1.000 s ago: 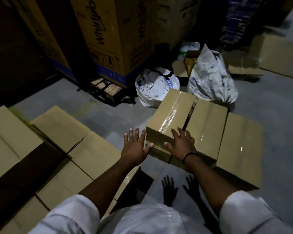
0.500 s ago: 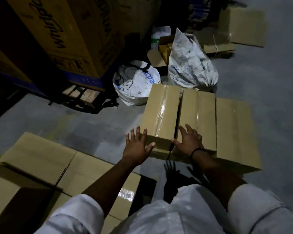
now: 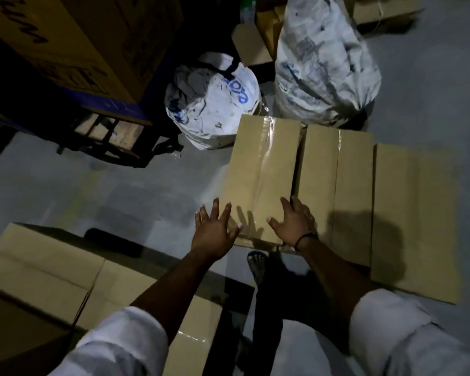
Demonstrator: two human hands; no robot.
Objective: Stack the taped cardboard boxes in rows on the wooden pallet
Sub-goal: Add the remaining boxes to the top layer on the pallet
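Three taped cardboard boxes lie side by side on the grey floor ahead of me. The leftmost taped box [image 3: 263, 175] has shiny clear tape along its top; the middle box [image 3: 337, 185] and the right box [image 3: 415, 215] lie beside it. My left hand [image 3: 215, 232] hovers with fingers spread at the leftmost box's near left corner. My right hand [image 3: 293, 223] rests flat on that box's near right edge, fingers at the gap to the middle box. Neither hand grips anything. More boxes [image 3: 46, 270] lie in rows at my lower left; the pallet under them is hidden.
Two white printed sacks [image 3: 212, 101] [image 3: 323, 61] stand just behind the boxes. A large printed carton [image 3: 73, 47] sits on a wooden pallet [image 3: 111, 131] at the upper left. Loose flat cardboard lies at the top right. My sandalled foot [image 3: 257, 264] is below the leftmost box.
The view has closed in and tilted down over the three boxes. My right hand slid from the box's near corner onto its right edge; my left hand has come up to its left corner.
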